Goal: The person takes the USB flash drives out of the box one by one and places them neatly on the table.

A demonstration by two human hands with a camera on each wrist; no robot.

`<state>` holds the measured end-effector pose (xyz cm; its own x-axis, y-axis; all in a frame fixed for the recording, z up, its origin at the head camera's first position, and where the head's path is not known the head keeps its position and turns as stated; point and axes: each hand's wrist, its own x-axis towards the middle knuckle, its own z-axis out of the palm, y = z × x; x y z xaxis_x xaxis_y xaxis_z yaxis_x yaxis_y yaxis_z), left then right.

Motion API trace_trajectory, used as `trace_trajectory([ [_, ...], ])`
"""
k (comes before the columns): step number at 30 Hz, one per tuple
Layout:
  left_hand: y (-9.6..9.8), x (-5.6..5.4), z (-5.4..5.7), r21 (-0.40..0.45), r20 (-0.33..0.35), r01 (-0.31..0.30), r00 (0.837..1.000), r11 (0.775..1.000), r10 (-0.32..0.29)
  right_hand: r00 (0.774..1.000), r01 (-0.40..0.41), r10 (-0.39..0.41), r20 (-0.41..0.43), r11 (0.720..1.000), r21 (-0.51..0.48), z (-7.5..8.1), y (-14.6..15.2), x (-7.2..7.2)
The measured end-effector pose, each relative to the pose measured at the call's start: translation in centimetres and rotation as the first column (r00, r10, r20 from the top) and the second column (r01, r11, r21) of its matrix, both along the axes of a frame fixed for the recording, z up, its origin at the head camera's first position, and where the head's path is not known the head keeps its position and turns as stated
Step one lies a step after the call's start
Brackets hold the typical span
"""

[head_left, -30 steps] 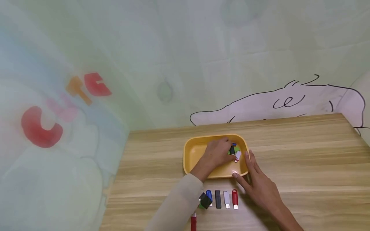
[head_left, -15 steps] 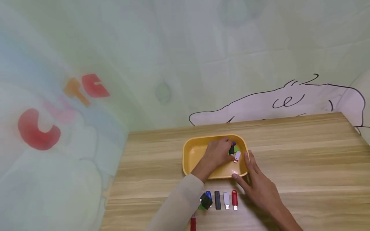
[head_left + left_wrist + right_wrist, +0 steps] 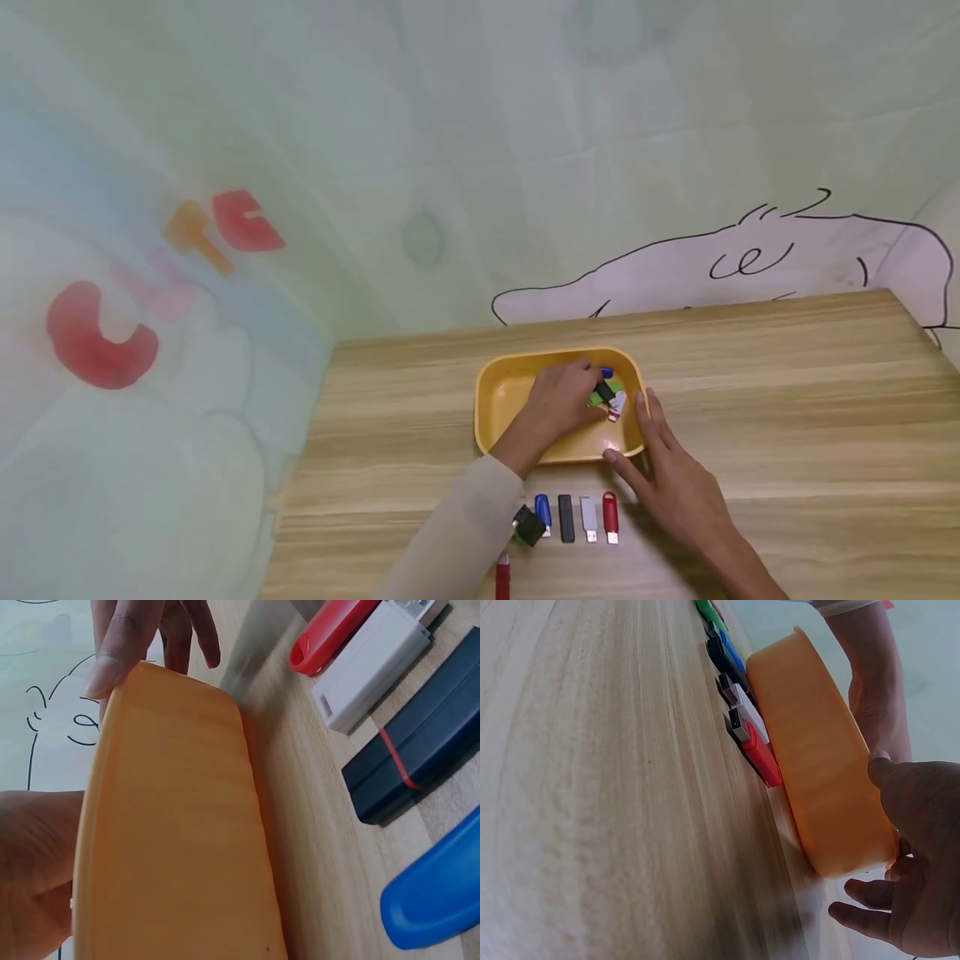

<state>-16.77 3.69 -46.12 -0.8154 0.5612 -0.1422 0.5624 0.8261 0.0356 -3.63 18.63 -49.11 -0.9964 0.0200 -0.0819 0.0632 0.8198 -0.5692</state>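
Note:
My left hand (image 3: 562,396) reaches down into a yellow plastic tray (image 3: 504,404), fingers bent among a small pile of USB sticks at its right end. A black stick (image 3: 605,390), a white stick with a red end (image 3: 617,405), a blue one (image 3: 606,372) and some green pieces (image 3: 595,399) show beside the fingertips. I cannot tell whether these fingers pinch one. Around the tray's near right corner, my right hand (image 3: 682,487) steadies it, thumb at the front rim and fingers along the right side. The right wrist view shows that thumb over the tray's rim (image 3: 844,712).
In front of the tray lies a row of USB sticks: red (image 3: 611,515), silver-grey (image 3: 588,517), black (image 3: 566,518) and blue (image 3: 542,507). A green one is partly hidden by a black block (image 3: 529,526) at my left sleeve. Another red stick (image 3: 502,577) lies nearer me.
The black stick in the tray has turned to a slant, and the blue and green pieces have shifted beside my left fingers. My right hand and the tray stay put.

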Motion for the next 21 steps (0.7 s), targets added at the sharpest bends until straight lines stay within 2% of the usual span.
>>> trace_trajectory([
  [5,0.13,-0.03,-0.11,0.018,0.004,-0.001,1.000,1.000,0.001,1.000,0.004,-0.004,0.013,1.000,0.003,-0.11,0.06,0.04],
  [12,0.42,-0.27,-0.42,0.020,0.000,0.012,1.000,1.000,-0.012,0.999,-0.010,0.010,-0.038,1.000,-0.007,-0.35,0.17,-0.02],
  [21,0.83,-0.21,-0.36,0.022,-0.002,0.018,1.000,1.000,-0.018,0.999,-0.013,0.013,-0.051,1.000,-0.002,-0.38,0.30,0.11],
])
